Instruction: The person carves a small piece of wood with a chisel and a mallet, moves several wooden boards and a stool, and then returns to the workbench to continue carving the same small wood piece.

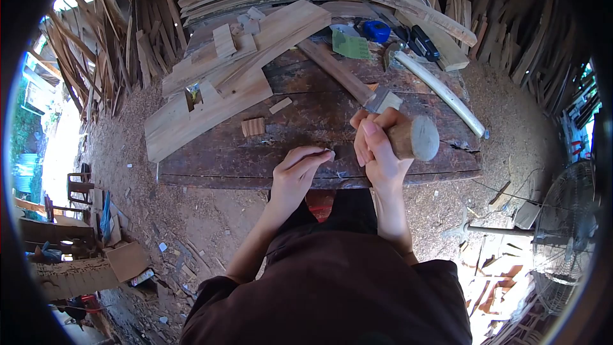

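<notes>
Wood, pale at its round cut end, fills our right hand (pixel 381 147), which is closed firmly around a thick wooden cylinder (pixel 418 139). The cylinder is located over the near part of the workbench (pixel 306 83), right of centre, with its flat end face turned up toward our view. We judge it solid, stiff and fairly heavy for its bulk, with low risk of breakage. Its surface appears dry and unpolished, so we expect adequate friction; its thickness may limit how far the fingers can wrap. We recommend taking hold around the curved side, below the end face, with thumb opposed to fingers; the flat end offers little purchase. Part of the cylinder is hidden by the hand, so we cannot tell what, if anything, it joins. Our left hand (pixel 295 171) is apart from it, near the same front edge, fingers bent and drawn together; a pale speck (pixel 331 154) shows at the tips, but we cannot tell whether anything is pinched. Adjacent items: a wooden bar (pixel 335 71) lies just beyond the right hand, and a small wood block (pixel 253 127) lies ahead of the left.
</notes>
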{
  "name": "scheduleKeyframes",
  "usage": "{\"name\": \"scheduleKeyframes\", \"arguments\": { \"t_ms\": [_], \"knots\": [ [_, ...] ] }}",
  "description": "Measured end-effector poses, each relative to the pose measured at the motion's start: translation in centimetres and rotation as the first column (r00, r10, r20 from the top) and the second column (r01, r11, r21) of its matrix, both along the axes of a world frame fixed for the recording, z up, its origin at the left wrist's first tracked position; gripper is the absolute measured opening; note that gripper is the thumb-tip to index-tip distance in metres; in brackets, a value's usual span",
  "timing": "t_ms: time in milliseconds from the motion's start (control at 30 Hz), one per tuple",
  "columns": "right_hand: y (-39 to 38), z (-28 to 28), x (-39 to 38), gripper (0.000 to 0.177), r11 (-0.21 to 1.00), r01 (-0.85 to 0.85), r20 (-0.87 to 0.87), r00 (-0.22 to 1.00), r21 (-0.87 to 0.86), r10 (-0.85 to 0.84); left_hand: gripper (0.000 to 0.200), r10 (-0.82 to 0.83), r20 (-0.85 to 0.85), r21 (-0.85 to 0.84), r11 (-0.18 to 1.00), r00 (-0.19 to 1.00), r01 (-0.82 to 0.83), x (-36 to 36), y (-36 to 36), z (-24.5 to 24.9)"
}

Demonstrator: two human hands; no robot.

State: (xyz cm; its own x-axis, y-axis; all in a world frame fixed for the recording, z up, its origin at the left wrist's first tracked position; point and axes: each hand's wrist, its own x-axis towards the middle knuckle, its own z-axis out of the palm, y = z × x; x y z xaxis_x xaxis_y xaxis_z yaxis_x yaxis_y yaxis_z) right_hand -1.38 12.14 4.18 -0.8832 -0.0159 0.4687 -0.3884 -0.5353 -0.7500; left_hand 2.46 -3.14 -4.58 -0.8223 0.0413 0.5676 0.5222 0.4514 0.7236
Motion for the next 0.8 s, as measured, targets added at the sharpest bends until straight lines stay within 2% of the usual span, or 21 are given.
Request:
{"name": "scheduleKeyframes", "arguments": {
  "t_ms": [33,100,167,233,267,300,367,433,533,600,633,667,700,800],
  "knots": [
    [-0.2,-0.2,0.0,0.022,1.0,0.003,0.001,1.0,-0.003,-0.003,0.02,-0.002,0.001,0.001,1.0,1.0,0.002,0.1,0.0,-0.1],
    [-0.9,-0.7,-0.4,0.022,0.978,0.146,-0.074,0.988,0.146,-0.136,0.02,-0.008,-0.009,0.004,1.0,1.0,0.008,-0.1,0.0,0.0],
    [-1.0,-0.7,-0.3,0.02,0.984,0.137,-0.123,0.985,0.114,-0.122,0.02,-0.006,-0.001,0.011,1.0,1.0,0.006,0.0,0.0,0.1],
    [-0.4,-0.4,0.1,0.016,0.993,0.052,0.046,0.997,0.105,-0.058,0.02,-0.003,-0.011,0.004,1.0,1.0,0.003,-0.1,0.0,0.0],
    [-0.3,-0.9,-1.0,0.015,0.998,-0.058,-0.073,0.996,-0.003,0.058,0.02,-0.003,-0.023,-0.005,1.0,1.0,0.003,-0.1,0.0,-0.1],
    [-0.4,-1.3,-0.9,0.015,0.998,-0.06,-0.078,0.995,-0.002,0.06,0.02,-0.001,-0.029,-0.005,1.0,1.0,0.001,0.0,0.0,-0.1],
    [-1.4,-1.5,-0.4,0.015,0.957,0.158,-0.028,0.987,0.243,-0.156,0.02,0.015,-0.025,0.011,1.0,1.0,-0.014,0.1,0.1,-0.2],
    [-2.2,-2.3,-0.8,0.019,0.846,0.291,-0.344,0.929,0.447,-0.138,0.019,0.035,-0.032,0.023,0.999,0.999,-0.034,0.2,0.0,-0.2],
    [-2.4,-2.0,-0.3,0.02,0.89,0.221,-0.369,0.927,0.399,-0.065,0.017,0.043,-0.028,0.033,0.999,0.999,-0.042,0.3,-0.2,-0.1],
    [-2.1,-1.3,0.2,0.02,0.789,0.308,-0.238,0.948,0.532,-0.209,0.015,0.03,-0.029,0.023,0.999,0.999,-0.03,0.1,-0.2,0.0],
    [-1.7,-0.8,0.5,0.02,0.791,0.307,-0.238,0.949,0.53,-0.209,0.015,0.012,-0.033,0.026,1.0,0.999,-0.011,-0.1,-0.1,0.0],
    [-1.2,-0.3,0.9,0.018,0.912,0.175,-0.099,0.984,0.371,-0.148,0.014,-0.007,-0.032,0.03,1.0,0.999,0.008,0.0,-0.1,0.0],
    [-0.6,0.2,1.1,0.018,0.982,0.052,0.026,0.998,0.179,-0.058,0.014,-0.007,-0.028,0.03,1.0,1.0,0.007,-0.1,-0.2,-0.2],
    [0.6,1.4,0.6,0.024,0.986,0.075,-0.139,0.989,0.148,-0.054,0.014,-0.025,0.003,0.059,0.998,1.0,0.025,-0.3,-0.2,-0.7]
  ]
}}
